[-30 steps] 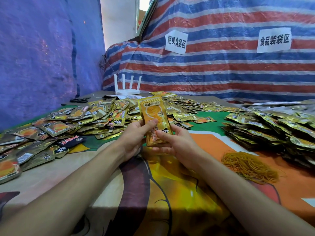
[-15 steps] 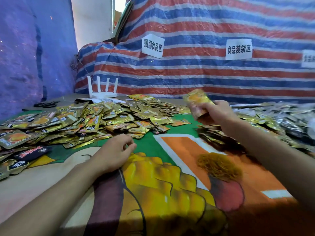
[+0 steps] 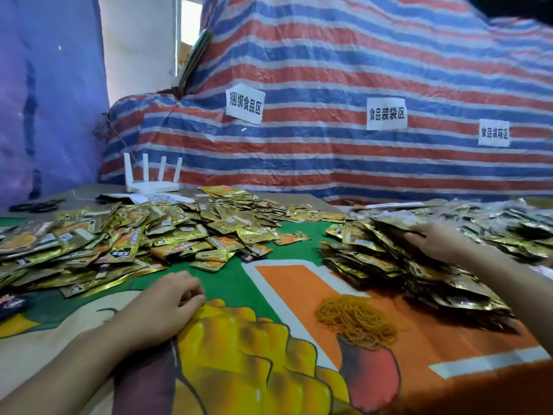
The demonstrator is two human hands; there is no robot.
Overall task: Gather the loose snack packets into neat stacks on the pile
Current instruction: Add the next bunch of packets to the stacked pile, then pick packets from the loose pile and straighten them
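We see the left hand [image 3: 167,307] resting on the printed table cloth [image 3: 299,283], its fingers loosely curled and holding nothing, just short of the near edge of the loose snack packets [image 3: 143,238], which spread in a wide gold heap across the left and far side of the table. The right hand [image 3: 434,242] lies on top of the pile [image 3: 371,259] of stacked packets at the right, fingers reaching over the topmost ones; we cannot tell whether it pinches a packet or only presses down. A tangle of orange rubber bands [image 3: 356,322] sits on the cloth between the two arms, near the pile. A white router [image 3: 152,179] stands at the back before the striped tarp [image 3: 329,70]
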